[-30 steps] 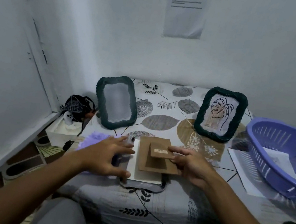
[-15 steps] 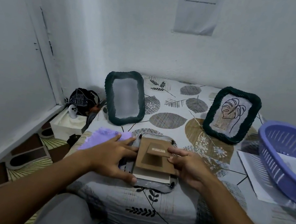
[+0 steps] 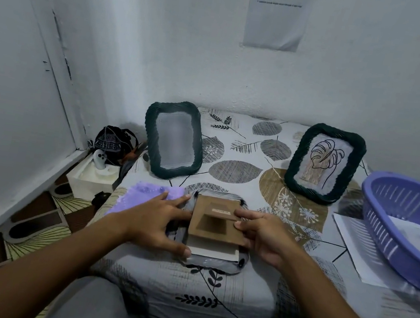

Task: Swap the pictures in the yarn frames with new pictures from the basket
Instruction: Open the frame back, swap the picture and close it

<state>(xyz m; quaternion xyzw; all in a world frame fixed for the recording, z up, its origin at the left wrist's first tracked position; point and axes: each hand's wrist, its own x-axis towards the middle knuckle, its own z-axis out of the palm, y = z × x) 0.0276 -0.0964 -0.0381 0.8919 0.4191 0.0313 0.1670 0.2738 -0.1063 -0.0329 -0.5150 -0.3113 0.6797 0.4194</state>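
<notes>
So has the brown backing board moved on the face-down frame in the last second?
Yes. The brown backing board has slid left over the face-down frame, covering more of the white sheet that showed on its left.

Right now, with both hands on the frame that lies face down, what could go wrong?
1. The right hand pinches the cardboard backing by its stand flap; pulling could tear the flap.
2. The face-down frame lies near the table edge and might slide off.
3. The white picture sheet peeking out below the backing may crease.
</notes>
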